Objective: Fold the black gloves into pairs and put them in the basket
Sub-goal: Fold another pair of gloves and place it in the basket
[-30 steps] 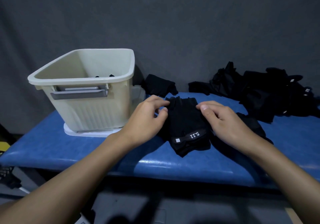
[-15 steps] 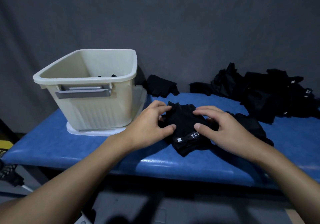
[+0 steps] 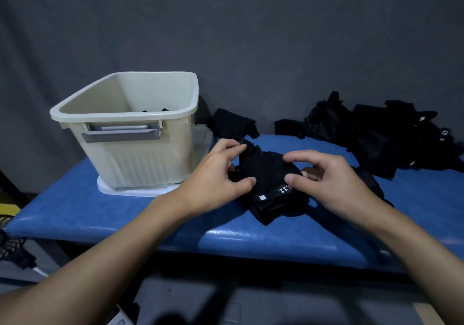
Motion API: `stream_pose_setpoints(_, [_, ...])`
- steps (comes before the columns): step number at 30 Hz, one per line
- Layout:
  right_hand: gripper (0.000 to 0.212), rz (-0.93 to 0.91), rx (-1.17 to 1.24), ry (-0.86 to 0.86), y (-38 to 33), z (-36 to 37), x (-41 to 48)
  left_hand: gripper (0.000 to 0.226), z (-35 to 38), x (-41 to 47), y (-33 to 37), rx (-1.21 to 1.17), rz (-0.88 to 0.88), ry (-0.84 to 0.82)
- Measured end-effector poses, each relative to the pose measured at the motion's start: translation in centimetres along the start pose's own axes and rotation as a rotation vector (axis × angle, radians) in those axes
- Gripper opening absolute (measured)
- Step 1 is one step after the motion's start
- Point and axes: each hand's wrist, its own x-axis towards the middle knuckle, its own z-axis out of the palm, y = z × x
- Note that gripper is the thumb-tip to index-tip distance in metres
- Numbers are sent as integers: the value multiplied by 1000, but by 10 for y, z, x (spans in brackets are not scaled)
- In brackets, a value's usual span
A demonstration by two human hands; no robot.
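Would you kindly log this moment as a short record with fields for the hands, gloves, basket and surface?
Hands: left hand and right hand both grip the black fabric glove bundle with white-lettered strap
Basket: beige plastic basket, upright at left; dark items barely visible inside
Waiting: pile of loose black gloves, right rear; single black glove beside the basket
Surface: blue padded bench
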Motion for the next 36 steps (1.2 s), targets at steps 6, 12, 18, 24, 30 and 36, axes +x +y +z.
stream_pose_setpoints(6, [27, -73, -275, -90, 10, 1, -3, 77, 0, -4, 1, 81, -47, -163])
stream_pose_setpoints(12, [40, -159, -474, 9, 5, 3, -6, 59, -2, -6, 6, 152, -59, -168])
stream_pose_setpoints(18, [56, -184, -728, -137, 6, 7, -10, 56, -2, -4, 4, 211, -90, -224])
stream_pose_setpoints(24, [57, -150, -793, -186, 8, 5, -9, 70, -2, -7, 5, 345, -71, -210])
stream_pose_setpoints(30, [75, -188, -707, -121, 1, 4, -4, 75, -2, -10, 14, 449, 57, -192])
stream_pose_setpoints(36, [68, -86, -755, -295, -5, 12, 6, 81, 1, -11, 12, 521, 14, -309])
